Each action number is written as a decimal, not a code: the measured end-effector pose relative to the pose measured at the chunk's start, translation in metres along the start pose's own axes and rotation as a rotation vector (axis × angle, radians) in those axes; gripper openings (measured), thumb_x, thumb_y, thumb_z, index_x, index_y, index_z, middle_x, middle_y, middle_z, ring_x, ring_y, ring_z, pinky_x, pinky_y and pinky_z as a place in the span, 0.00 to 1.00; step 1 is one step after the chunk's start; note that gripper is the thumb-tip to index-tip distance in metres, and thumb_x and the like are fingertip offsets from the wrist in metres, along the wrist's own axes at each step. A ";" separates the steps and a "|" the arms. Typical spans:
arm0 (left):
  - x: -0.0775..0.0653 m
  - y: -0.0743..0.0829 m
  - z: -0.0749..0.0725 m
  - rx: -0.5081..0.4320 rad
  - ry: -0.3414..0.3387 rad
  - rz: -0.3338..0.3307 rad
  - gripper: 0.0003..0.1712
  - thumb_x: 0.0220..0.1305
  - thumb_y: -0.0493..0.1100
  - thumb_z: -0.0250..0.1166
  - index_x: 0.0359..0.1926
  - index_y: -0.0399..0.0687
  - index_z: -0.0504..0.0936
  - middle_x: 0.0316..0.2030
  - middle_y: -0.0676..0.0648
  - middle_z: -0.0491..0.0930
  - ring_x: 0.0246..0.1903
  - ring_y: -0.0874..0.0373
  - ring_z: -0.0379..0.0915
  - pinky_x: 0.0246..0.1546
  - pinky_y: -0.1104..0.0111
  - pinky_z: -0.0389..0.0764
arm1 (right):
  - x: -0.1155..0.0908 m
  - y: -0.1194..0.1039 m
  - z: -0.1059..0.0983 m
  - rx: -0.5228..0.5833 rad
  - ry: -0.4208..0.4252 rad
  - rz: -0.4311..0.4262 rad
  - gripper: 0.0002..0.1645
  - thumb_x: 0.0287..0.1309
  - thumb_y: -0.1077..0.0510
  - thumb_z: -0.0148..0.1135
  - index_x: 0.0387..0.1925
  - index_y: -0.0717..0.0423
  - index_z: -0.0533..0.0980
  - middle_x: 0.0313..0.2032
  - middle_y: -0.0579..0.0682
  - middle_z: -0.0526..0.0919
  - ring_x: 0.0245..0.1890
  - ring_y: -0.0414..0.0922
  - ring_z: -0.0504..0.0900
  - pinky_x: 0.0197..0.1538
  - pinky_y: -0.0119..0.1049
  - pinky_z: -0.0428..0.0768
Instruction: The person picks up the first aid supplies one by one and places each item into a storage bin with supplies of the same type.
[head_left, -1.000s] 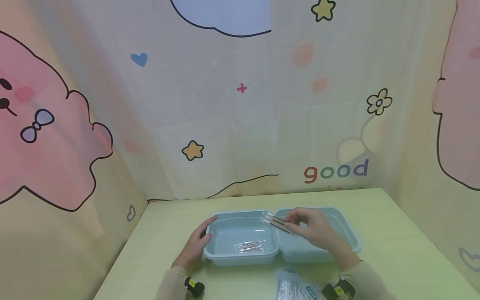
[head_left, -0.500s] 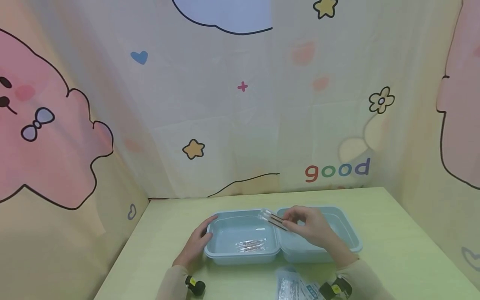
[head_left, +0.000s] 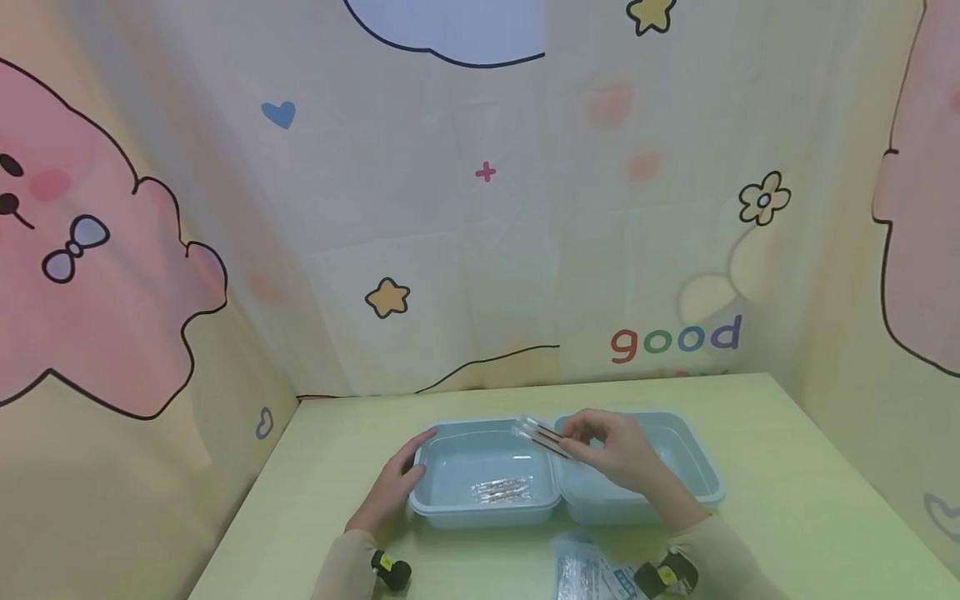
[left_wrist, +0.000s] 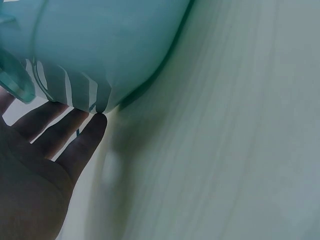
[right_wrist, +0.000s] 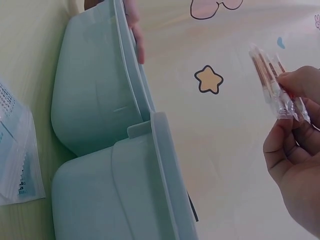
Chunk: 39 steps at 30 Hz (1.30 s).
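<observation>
My right hand [head_left: 618, 450] pinches several clear-wrapped cotton swabs with brown shafts [head_left: 542, 436] between thumb and fingers. It is raised above the right light-blue plastic tub [head_left: 693, 458], and the swab ends point left over where the two tubs meet. In the right wrist view the wrapped swabs [right_wrist: 272, 82] fan out slightly past the fingertips. My left hand [head_left: 386, 492] rests at the left end of the left blue tub [head_left: 483, 518]. Straight fingers [left_wrist: 82, 142] touch its outer wall in the left wrist view. More wrapped swabs [head_left: 502, 490] lie on that tub's floor.
Both tubs stand side by side on a pale yellow-green table [head_left: 795, 483]. A clear plastic packet with blue print [head_left: 588, 571] lies in front of them, near my right wrist. A printed cloth backdrop [head_left: 450, 208] rises behind the table and at both sides.
My right hand has drifted slightly left and up with the swabs still pinched. The left hand and both tubs keep their places.
</observation>
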<state>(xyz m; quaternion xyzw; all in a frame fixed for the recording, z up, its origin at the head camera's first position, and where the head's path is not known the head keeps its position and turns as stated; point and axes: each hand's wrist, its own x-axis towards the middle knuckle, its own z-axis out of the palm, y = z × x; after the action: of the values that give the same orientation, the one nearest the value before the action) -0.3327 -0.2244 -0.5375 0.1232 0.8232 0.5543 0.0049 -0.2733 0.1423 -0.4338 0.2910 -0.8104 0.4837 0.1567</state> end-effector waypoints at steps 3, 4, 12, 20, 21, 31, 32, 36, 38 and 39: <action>0.001 -0.001 0.000 0.000 0.003 -0.001 0.33 0.64 0.37 0.52 0.68 0.69 0.68 0.73 0.50 0.60 0.72 0.45 0.53 0.70 0.45 0.57 | 0.002 -0.002 0.000 0.001 -0.005 0.010 0.06 0.55 0.63 0.68 0.33 0.49 0.81 0.28 0.40 0.82 0.28 0.36 0.78 0.38 0.31 0.81; 0.001 -0.001 0.000 0.000 0.004 0.000 0.33 0.64 0.37 0.53 0.68 0.69 0.68 0.73 0.50 0.59 0.72 0.45 0.53 0.70 0.45 0.57 | 0.002 -0.002 0.001 -0.001 -0.005 0.015 0.06 0.54 0.63 0.68 0.33 0.49 0.81 0.28 0.40 0.82 0.28 0.36 0.78 0.37 0.31 0.81; -0.001 0.001 0.000 -0.001 0.004 -0.014 0.33 0.64 0.37 0.52 0.68 0.69 0.68 0.72 0.50 0.60 0.72 0.45 0.55 0.69 0.45 0.58 | 0.003 -0.002 0.005 0.001 0.002 0.015 0.07 0.54 0.63 0.69 0.35 0.51 0.82 0.28 0.41 0.83 0.27 0.36 0.79 0.35 0.30 0.80; -0.001 0.002 0.000 -0.001 -0.002 -0.020 0.34 0.64 0.37 0.52 0.68 0.69 0.68 0.73 0.48 0.59 0.72 0.43 0.55 0.69 0.44 0.58 | 0.005 -0.005 0.010 -0.022 0.005 0.025 0.06 0.54 0.63 0.69 0.33 0.49 0.82 0.27 0.39 0.82 0.27 0.35 0.78 0.34 0.32 0.80; -0.001 0.002 0.000 -0.002 -0.003 -0.021 0.34 0.64 0.37 0.52 0.68 0.69 0.68 0.73 0.48 0.59 0.72 0.43 0.54 0.69 0.44 0.58 | 0.005 -0.006 0.010 -0.025 0.008 0.028 0.06 0.54 0.62 0.69 0.33 0.49 0.82 0.27 0.39 0.82 0.27 0.35 0.78 0.33 0.32 0.80; 0.000 0.001 0.000 0.012 0.001 -0.040 0.33 0.64 0.37 0.52 0.68 0.70 0.68 0.73 0.49 0.59 0.72 0.43 0.53 0.69 0.43 0.57 | 0.008 -0.001 0.021 -0.042 0.000 0.051 0.06 0.54 0.61 0.69 0.34 0.48 0.81 0.27 0.38 0.82 0.27 0.35 0.79 0.32 0.30 0.79; 0.000 0.001 0.000 0.013 0.003 -0.040 0.33 0.64 0.37 0.52 0.68 0.70 0.68 0.73 0.49 0.59 0.72 0.43 0.53 0.69 0.43 0.57 | 0.008 0.000 0.022 -0.046 0.001 0.045 0.06 0.54 0.61 0.69 0.34 0.48 0.81 0.27 0.37 0.82 0.27 0.34 0.78 0.32 0.30 0.79; 0.001 0.002 0.000 0.015 0.005 -0.033 0.33 0.64 0.37 0.52 0.68 0.69 0.68 0.73 0.48 0.60 0.72 0.43 0.54 0.69 0.43 0.57 | 0.009 0.002 0.025 -0.048 0.009 0.027 0.06 0.54 0.60 0.69 0.34 0.48 0.81 0.27 0.37 0.82 0.27 0.34 0.78 0.31 0.32 0.79; 0.001 0.002 0.000 0.012 0.004 -0.037 0.33 0.64 0.37 0.52 0.68 0.69 0.68 0.73 0.48 0.59 0.72 0.42 0.53 0.69 0.43 0.56 | 0.009 0.003 0.027 -0.046 0.008 0.038 0.06 0.54 0.60 0.69 0.34 0.47 0.81 0.27 0.37 0.82 0.27 0.34 0.78 0.31 0.33 0.79; 0.001 0.002 0.000 0.012 0.002 -0.040 0.33 0.64 0.37 0.52 0.68 0.68 0.67 0.73 0.48 0.59 0.72 0.43 0.53 0.69 0.43 0.56 | 0.009 0.003 0.028 -0.045 0.006 0.044 0.05 0.54 0.60 0.70 0.33 0.47 0.81 0.27 0.37 0.82 0.27 0.34 0.78 0.31 0.33 0.79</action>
<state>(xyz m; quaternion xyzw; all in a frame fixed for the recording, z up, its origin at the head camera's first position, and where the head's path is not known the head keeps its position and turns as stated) -0.3330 -0.2238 -0.5359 0.1061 0.8287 0.5494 0.0147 -0.2815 0.1163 -0.4444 0.2683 -0.8269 0.4694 0.1549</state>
